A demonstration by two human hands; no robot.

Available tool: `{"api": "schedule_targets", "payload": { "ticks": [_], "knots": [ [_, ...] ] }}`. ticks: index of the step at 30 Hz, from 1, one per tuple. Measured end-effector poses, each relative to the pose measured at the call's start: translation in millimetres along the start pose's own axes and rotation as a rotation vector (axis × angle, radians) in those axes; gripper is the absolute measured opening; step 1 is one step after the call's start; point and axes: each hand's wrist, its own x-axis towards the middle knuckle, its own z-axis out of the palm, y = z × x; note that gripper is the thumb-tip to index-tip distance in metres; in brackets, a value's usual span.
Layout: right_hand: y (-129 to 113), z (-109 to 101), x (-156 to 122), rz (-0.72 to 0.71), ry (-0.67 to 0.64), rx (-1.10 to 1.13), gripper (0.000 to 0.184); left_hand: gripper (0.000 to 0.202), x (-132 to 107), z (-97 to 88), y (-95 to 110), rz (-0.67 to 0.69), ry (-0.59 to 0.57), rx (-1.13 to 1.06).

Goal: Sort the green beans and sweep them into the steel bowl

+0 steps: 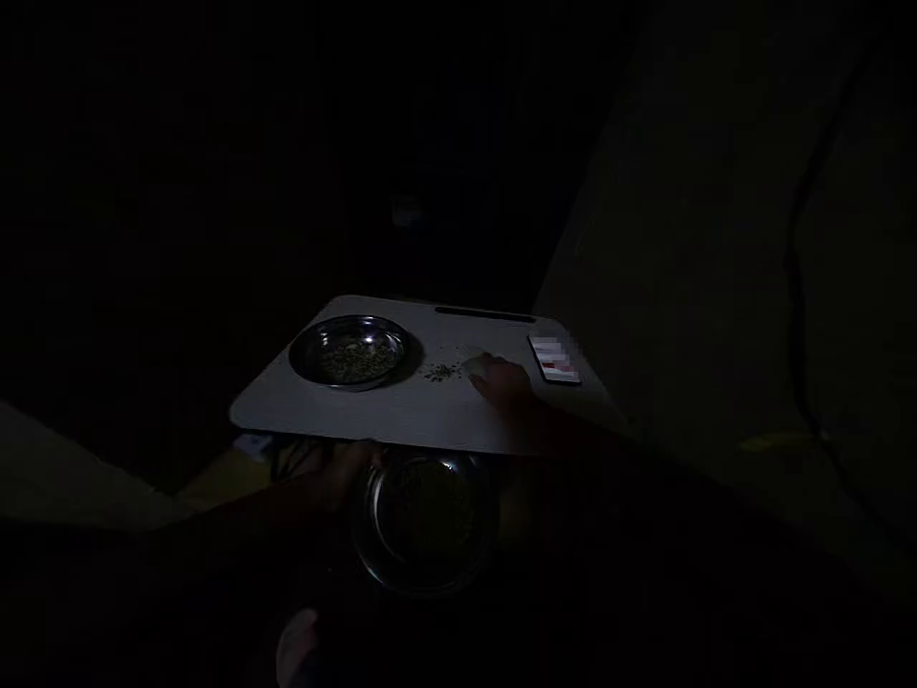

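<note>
Phone (554, 360) shares the white tabletop (401, 418) with scattered bits (440, 372).

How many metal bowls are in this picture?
2: an upper bowl at left on the white table, and a lower bowl beside the left hand. Darkness may hide others.

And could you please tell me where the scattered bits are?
In the head view, the scattered bits lie on the white table, between the metal bowl on the left and the right hand.
</note>
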Motion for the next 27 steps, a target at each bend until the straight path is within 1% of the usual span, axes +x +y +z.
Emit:
{"api": "schedule_targets", "payload": {
  "ticks": [3,5,8,11,17,19,24,27],
  "knots": [
    [-3,-4,1,0.030,-0.024,-0.002,0.049,0.015,4,-6.9,-11,-0.028,-0.016,0.013],
    [-5,-5,2,0.054,-0.033,-0.004,0.048,0.012,8,-9.7,-14,-0.031,-0.014,0.029],
    [-8,-6,4,0.071,-0.032,-0.008,0.046,0.006,13,-10.6,-13,-0.039,0.009,0.052],
    [-7,-4,6,0.057,-0.028,-0.022,0.047,0.006,14,-9.3,-10,-0.077,0.014,0.046],
    [4,2,10,0.078,-0.020,-0.030,0.048,0.005,11,-7.3,-10,-0.055,0.057,0.056],
    [9,2,12,0.048,0.006,-0.027,0.049,0.005,12,-7.6,-11,-0.061,0.064,0.071],
    [22,-8,17,-0.138,0.127,-0.019,0.051,0.006,13,-9.8,-10,-0.047,0.067,0.075],
    [29,-11,15,-0.154,0.143,-0.011,0.052,0.004,12,-10.5,-10,-0.016,0.079,0.080]
  ]
}}
